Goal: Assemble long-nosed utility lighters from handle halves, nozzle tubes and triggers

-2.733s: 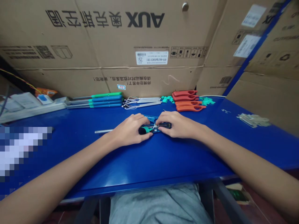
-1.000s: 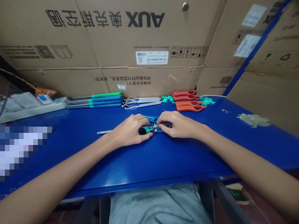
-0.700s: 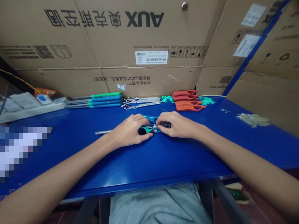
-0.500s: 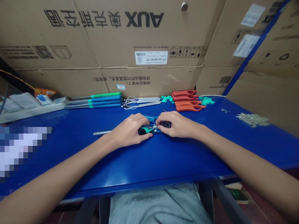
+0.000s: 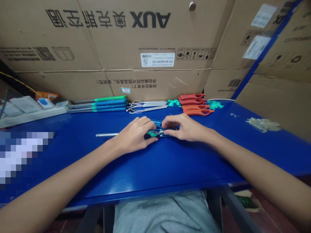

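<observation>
Teal handle (image 5: 152, 134) touching left hand (image 5: 131, 137), right hand (image 5: 187, 127) beside

The one camera sits on the person's head, back from the table (image 5: 170, 168), and looks forward and down, quite close to the left hand (image 5: 132, 137) and right hand (image 5: 186, 127) on it, with brown boxes (image 5: 109, 42) past the table and a gray shirt (image 5: 167, 213) below it.

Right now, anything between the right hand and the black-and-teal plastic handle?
Yes: thin silver wire, lying on the blue plastic holder, sits between the right hand and the black-and-teal plastic handle. Nothing else visible.
</observation>
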Demonstrator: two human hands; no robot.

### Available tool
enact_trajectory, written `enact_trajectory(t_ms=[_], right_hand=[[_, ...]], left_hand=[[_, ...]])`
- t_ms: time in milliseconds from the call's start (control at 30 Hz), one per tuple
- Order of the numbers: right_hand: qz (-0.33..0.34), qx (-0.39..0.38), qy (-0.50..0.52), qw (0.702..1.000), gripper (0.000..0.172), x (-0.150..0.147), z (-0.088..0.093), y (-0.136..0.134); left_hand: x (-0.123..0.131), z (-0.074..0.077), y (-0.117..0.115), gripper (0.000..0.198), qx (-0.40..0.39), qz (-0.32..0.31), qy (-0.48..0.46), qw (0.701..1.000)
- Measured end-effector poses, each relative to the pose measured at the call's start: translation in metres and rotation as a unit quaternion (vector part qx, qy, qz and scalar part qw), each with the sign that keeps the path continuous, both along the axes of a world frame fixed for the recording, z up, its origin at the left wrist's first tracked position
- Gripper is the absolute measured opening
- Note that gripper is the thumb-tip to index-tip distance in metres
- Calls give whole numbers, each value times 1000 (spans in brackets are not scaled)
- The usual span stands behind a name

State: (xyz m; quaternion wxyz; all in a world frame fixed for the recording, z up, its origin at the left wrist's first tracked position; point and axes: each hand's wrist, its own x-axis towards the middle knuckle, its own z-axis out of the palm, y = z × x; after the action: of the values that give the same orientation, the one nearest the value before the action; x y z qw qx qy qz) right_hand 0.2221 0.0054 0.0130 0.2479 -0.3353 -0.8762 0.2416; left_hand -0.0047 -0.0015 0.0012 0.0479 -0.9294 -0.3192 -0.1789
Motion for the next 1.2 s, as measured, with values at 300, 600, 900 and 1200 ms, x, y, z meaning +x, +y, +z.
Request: enact_trajectory(t_ms=[300,600,900,1200], right_hand=[[-20,-23,3,1000,5,-1,-1,2],[0,67,-69,995,13,-1,-6,3],[10,95,-101,990,15,0,-10,6],[8,109,-109,988,18,0,-9,4]], left_hand=[[-1,-1,2,23,5,-5,1,1000],[2,2,0,31,-73,25,34,996],[3,4,-2,30,-124,25,33,991],[3,5,-1,30,-129,20,29,991]])
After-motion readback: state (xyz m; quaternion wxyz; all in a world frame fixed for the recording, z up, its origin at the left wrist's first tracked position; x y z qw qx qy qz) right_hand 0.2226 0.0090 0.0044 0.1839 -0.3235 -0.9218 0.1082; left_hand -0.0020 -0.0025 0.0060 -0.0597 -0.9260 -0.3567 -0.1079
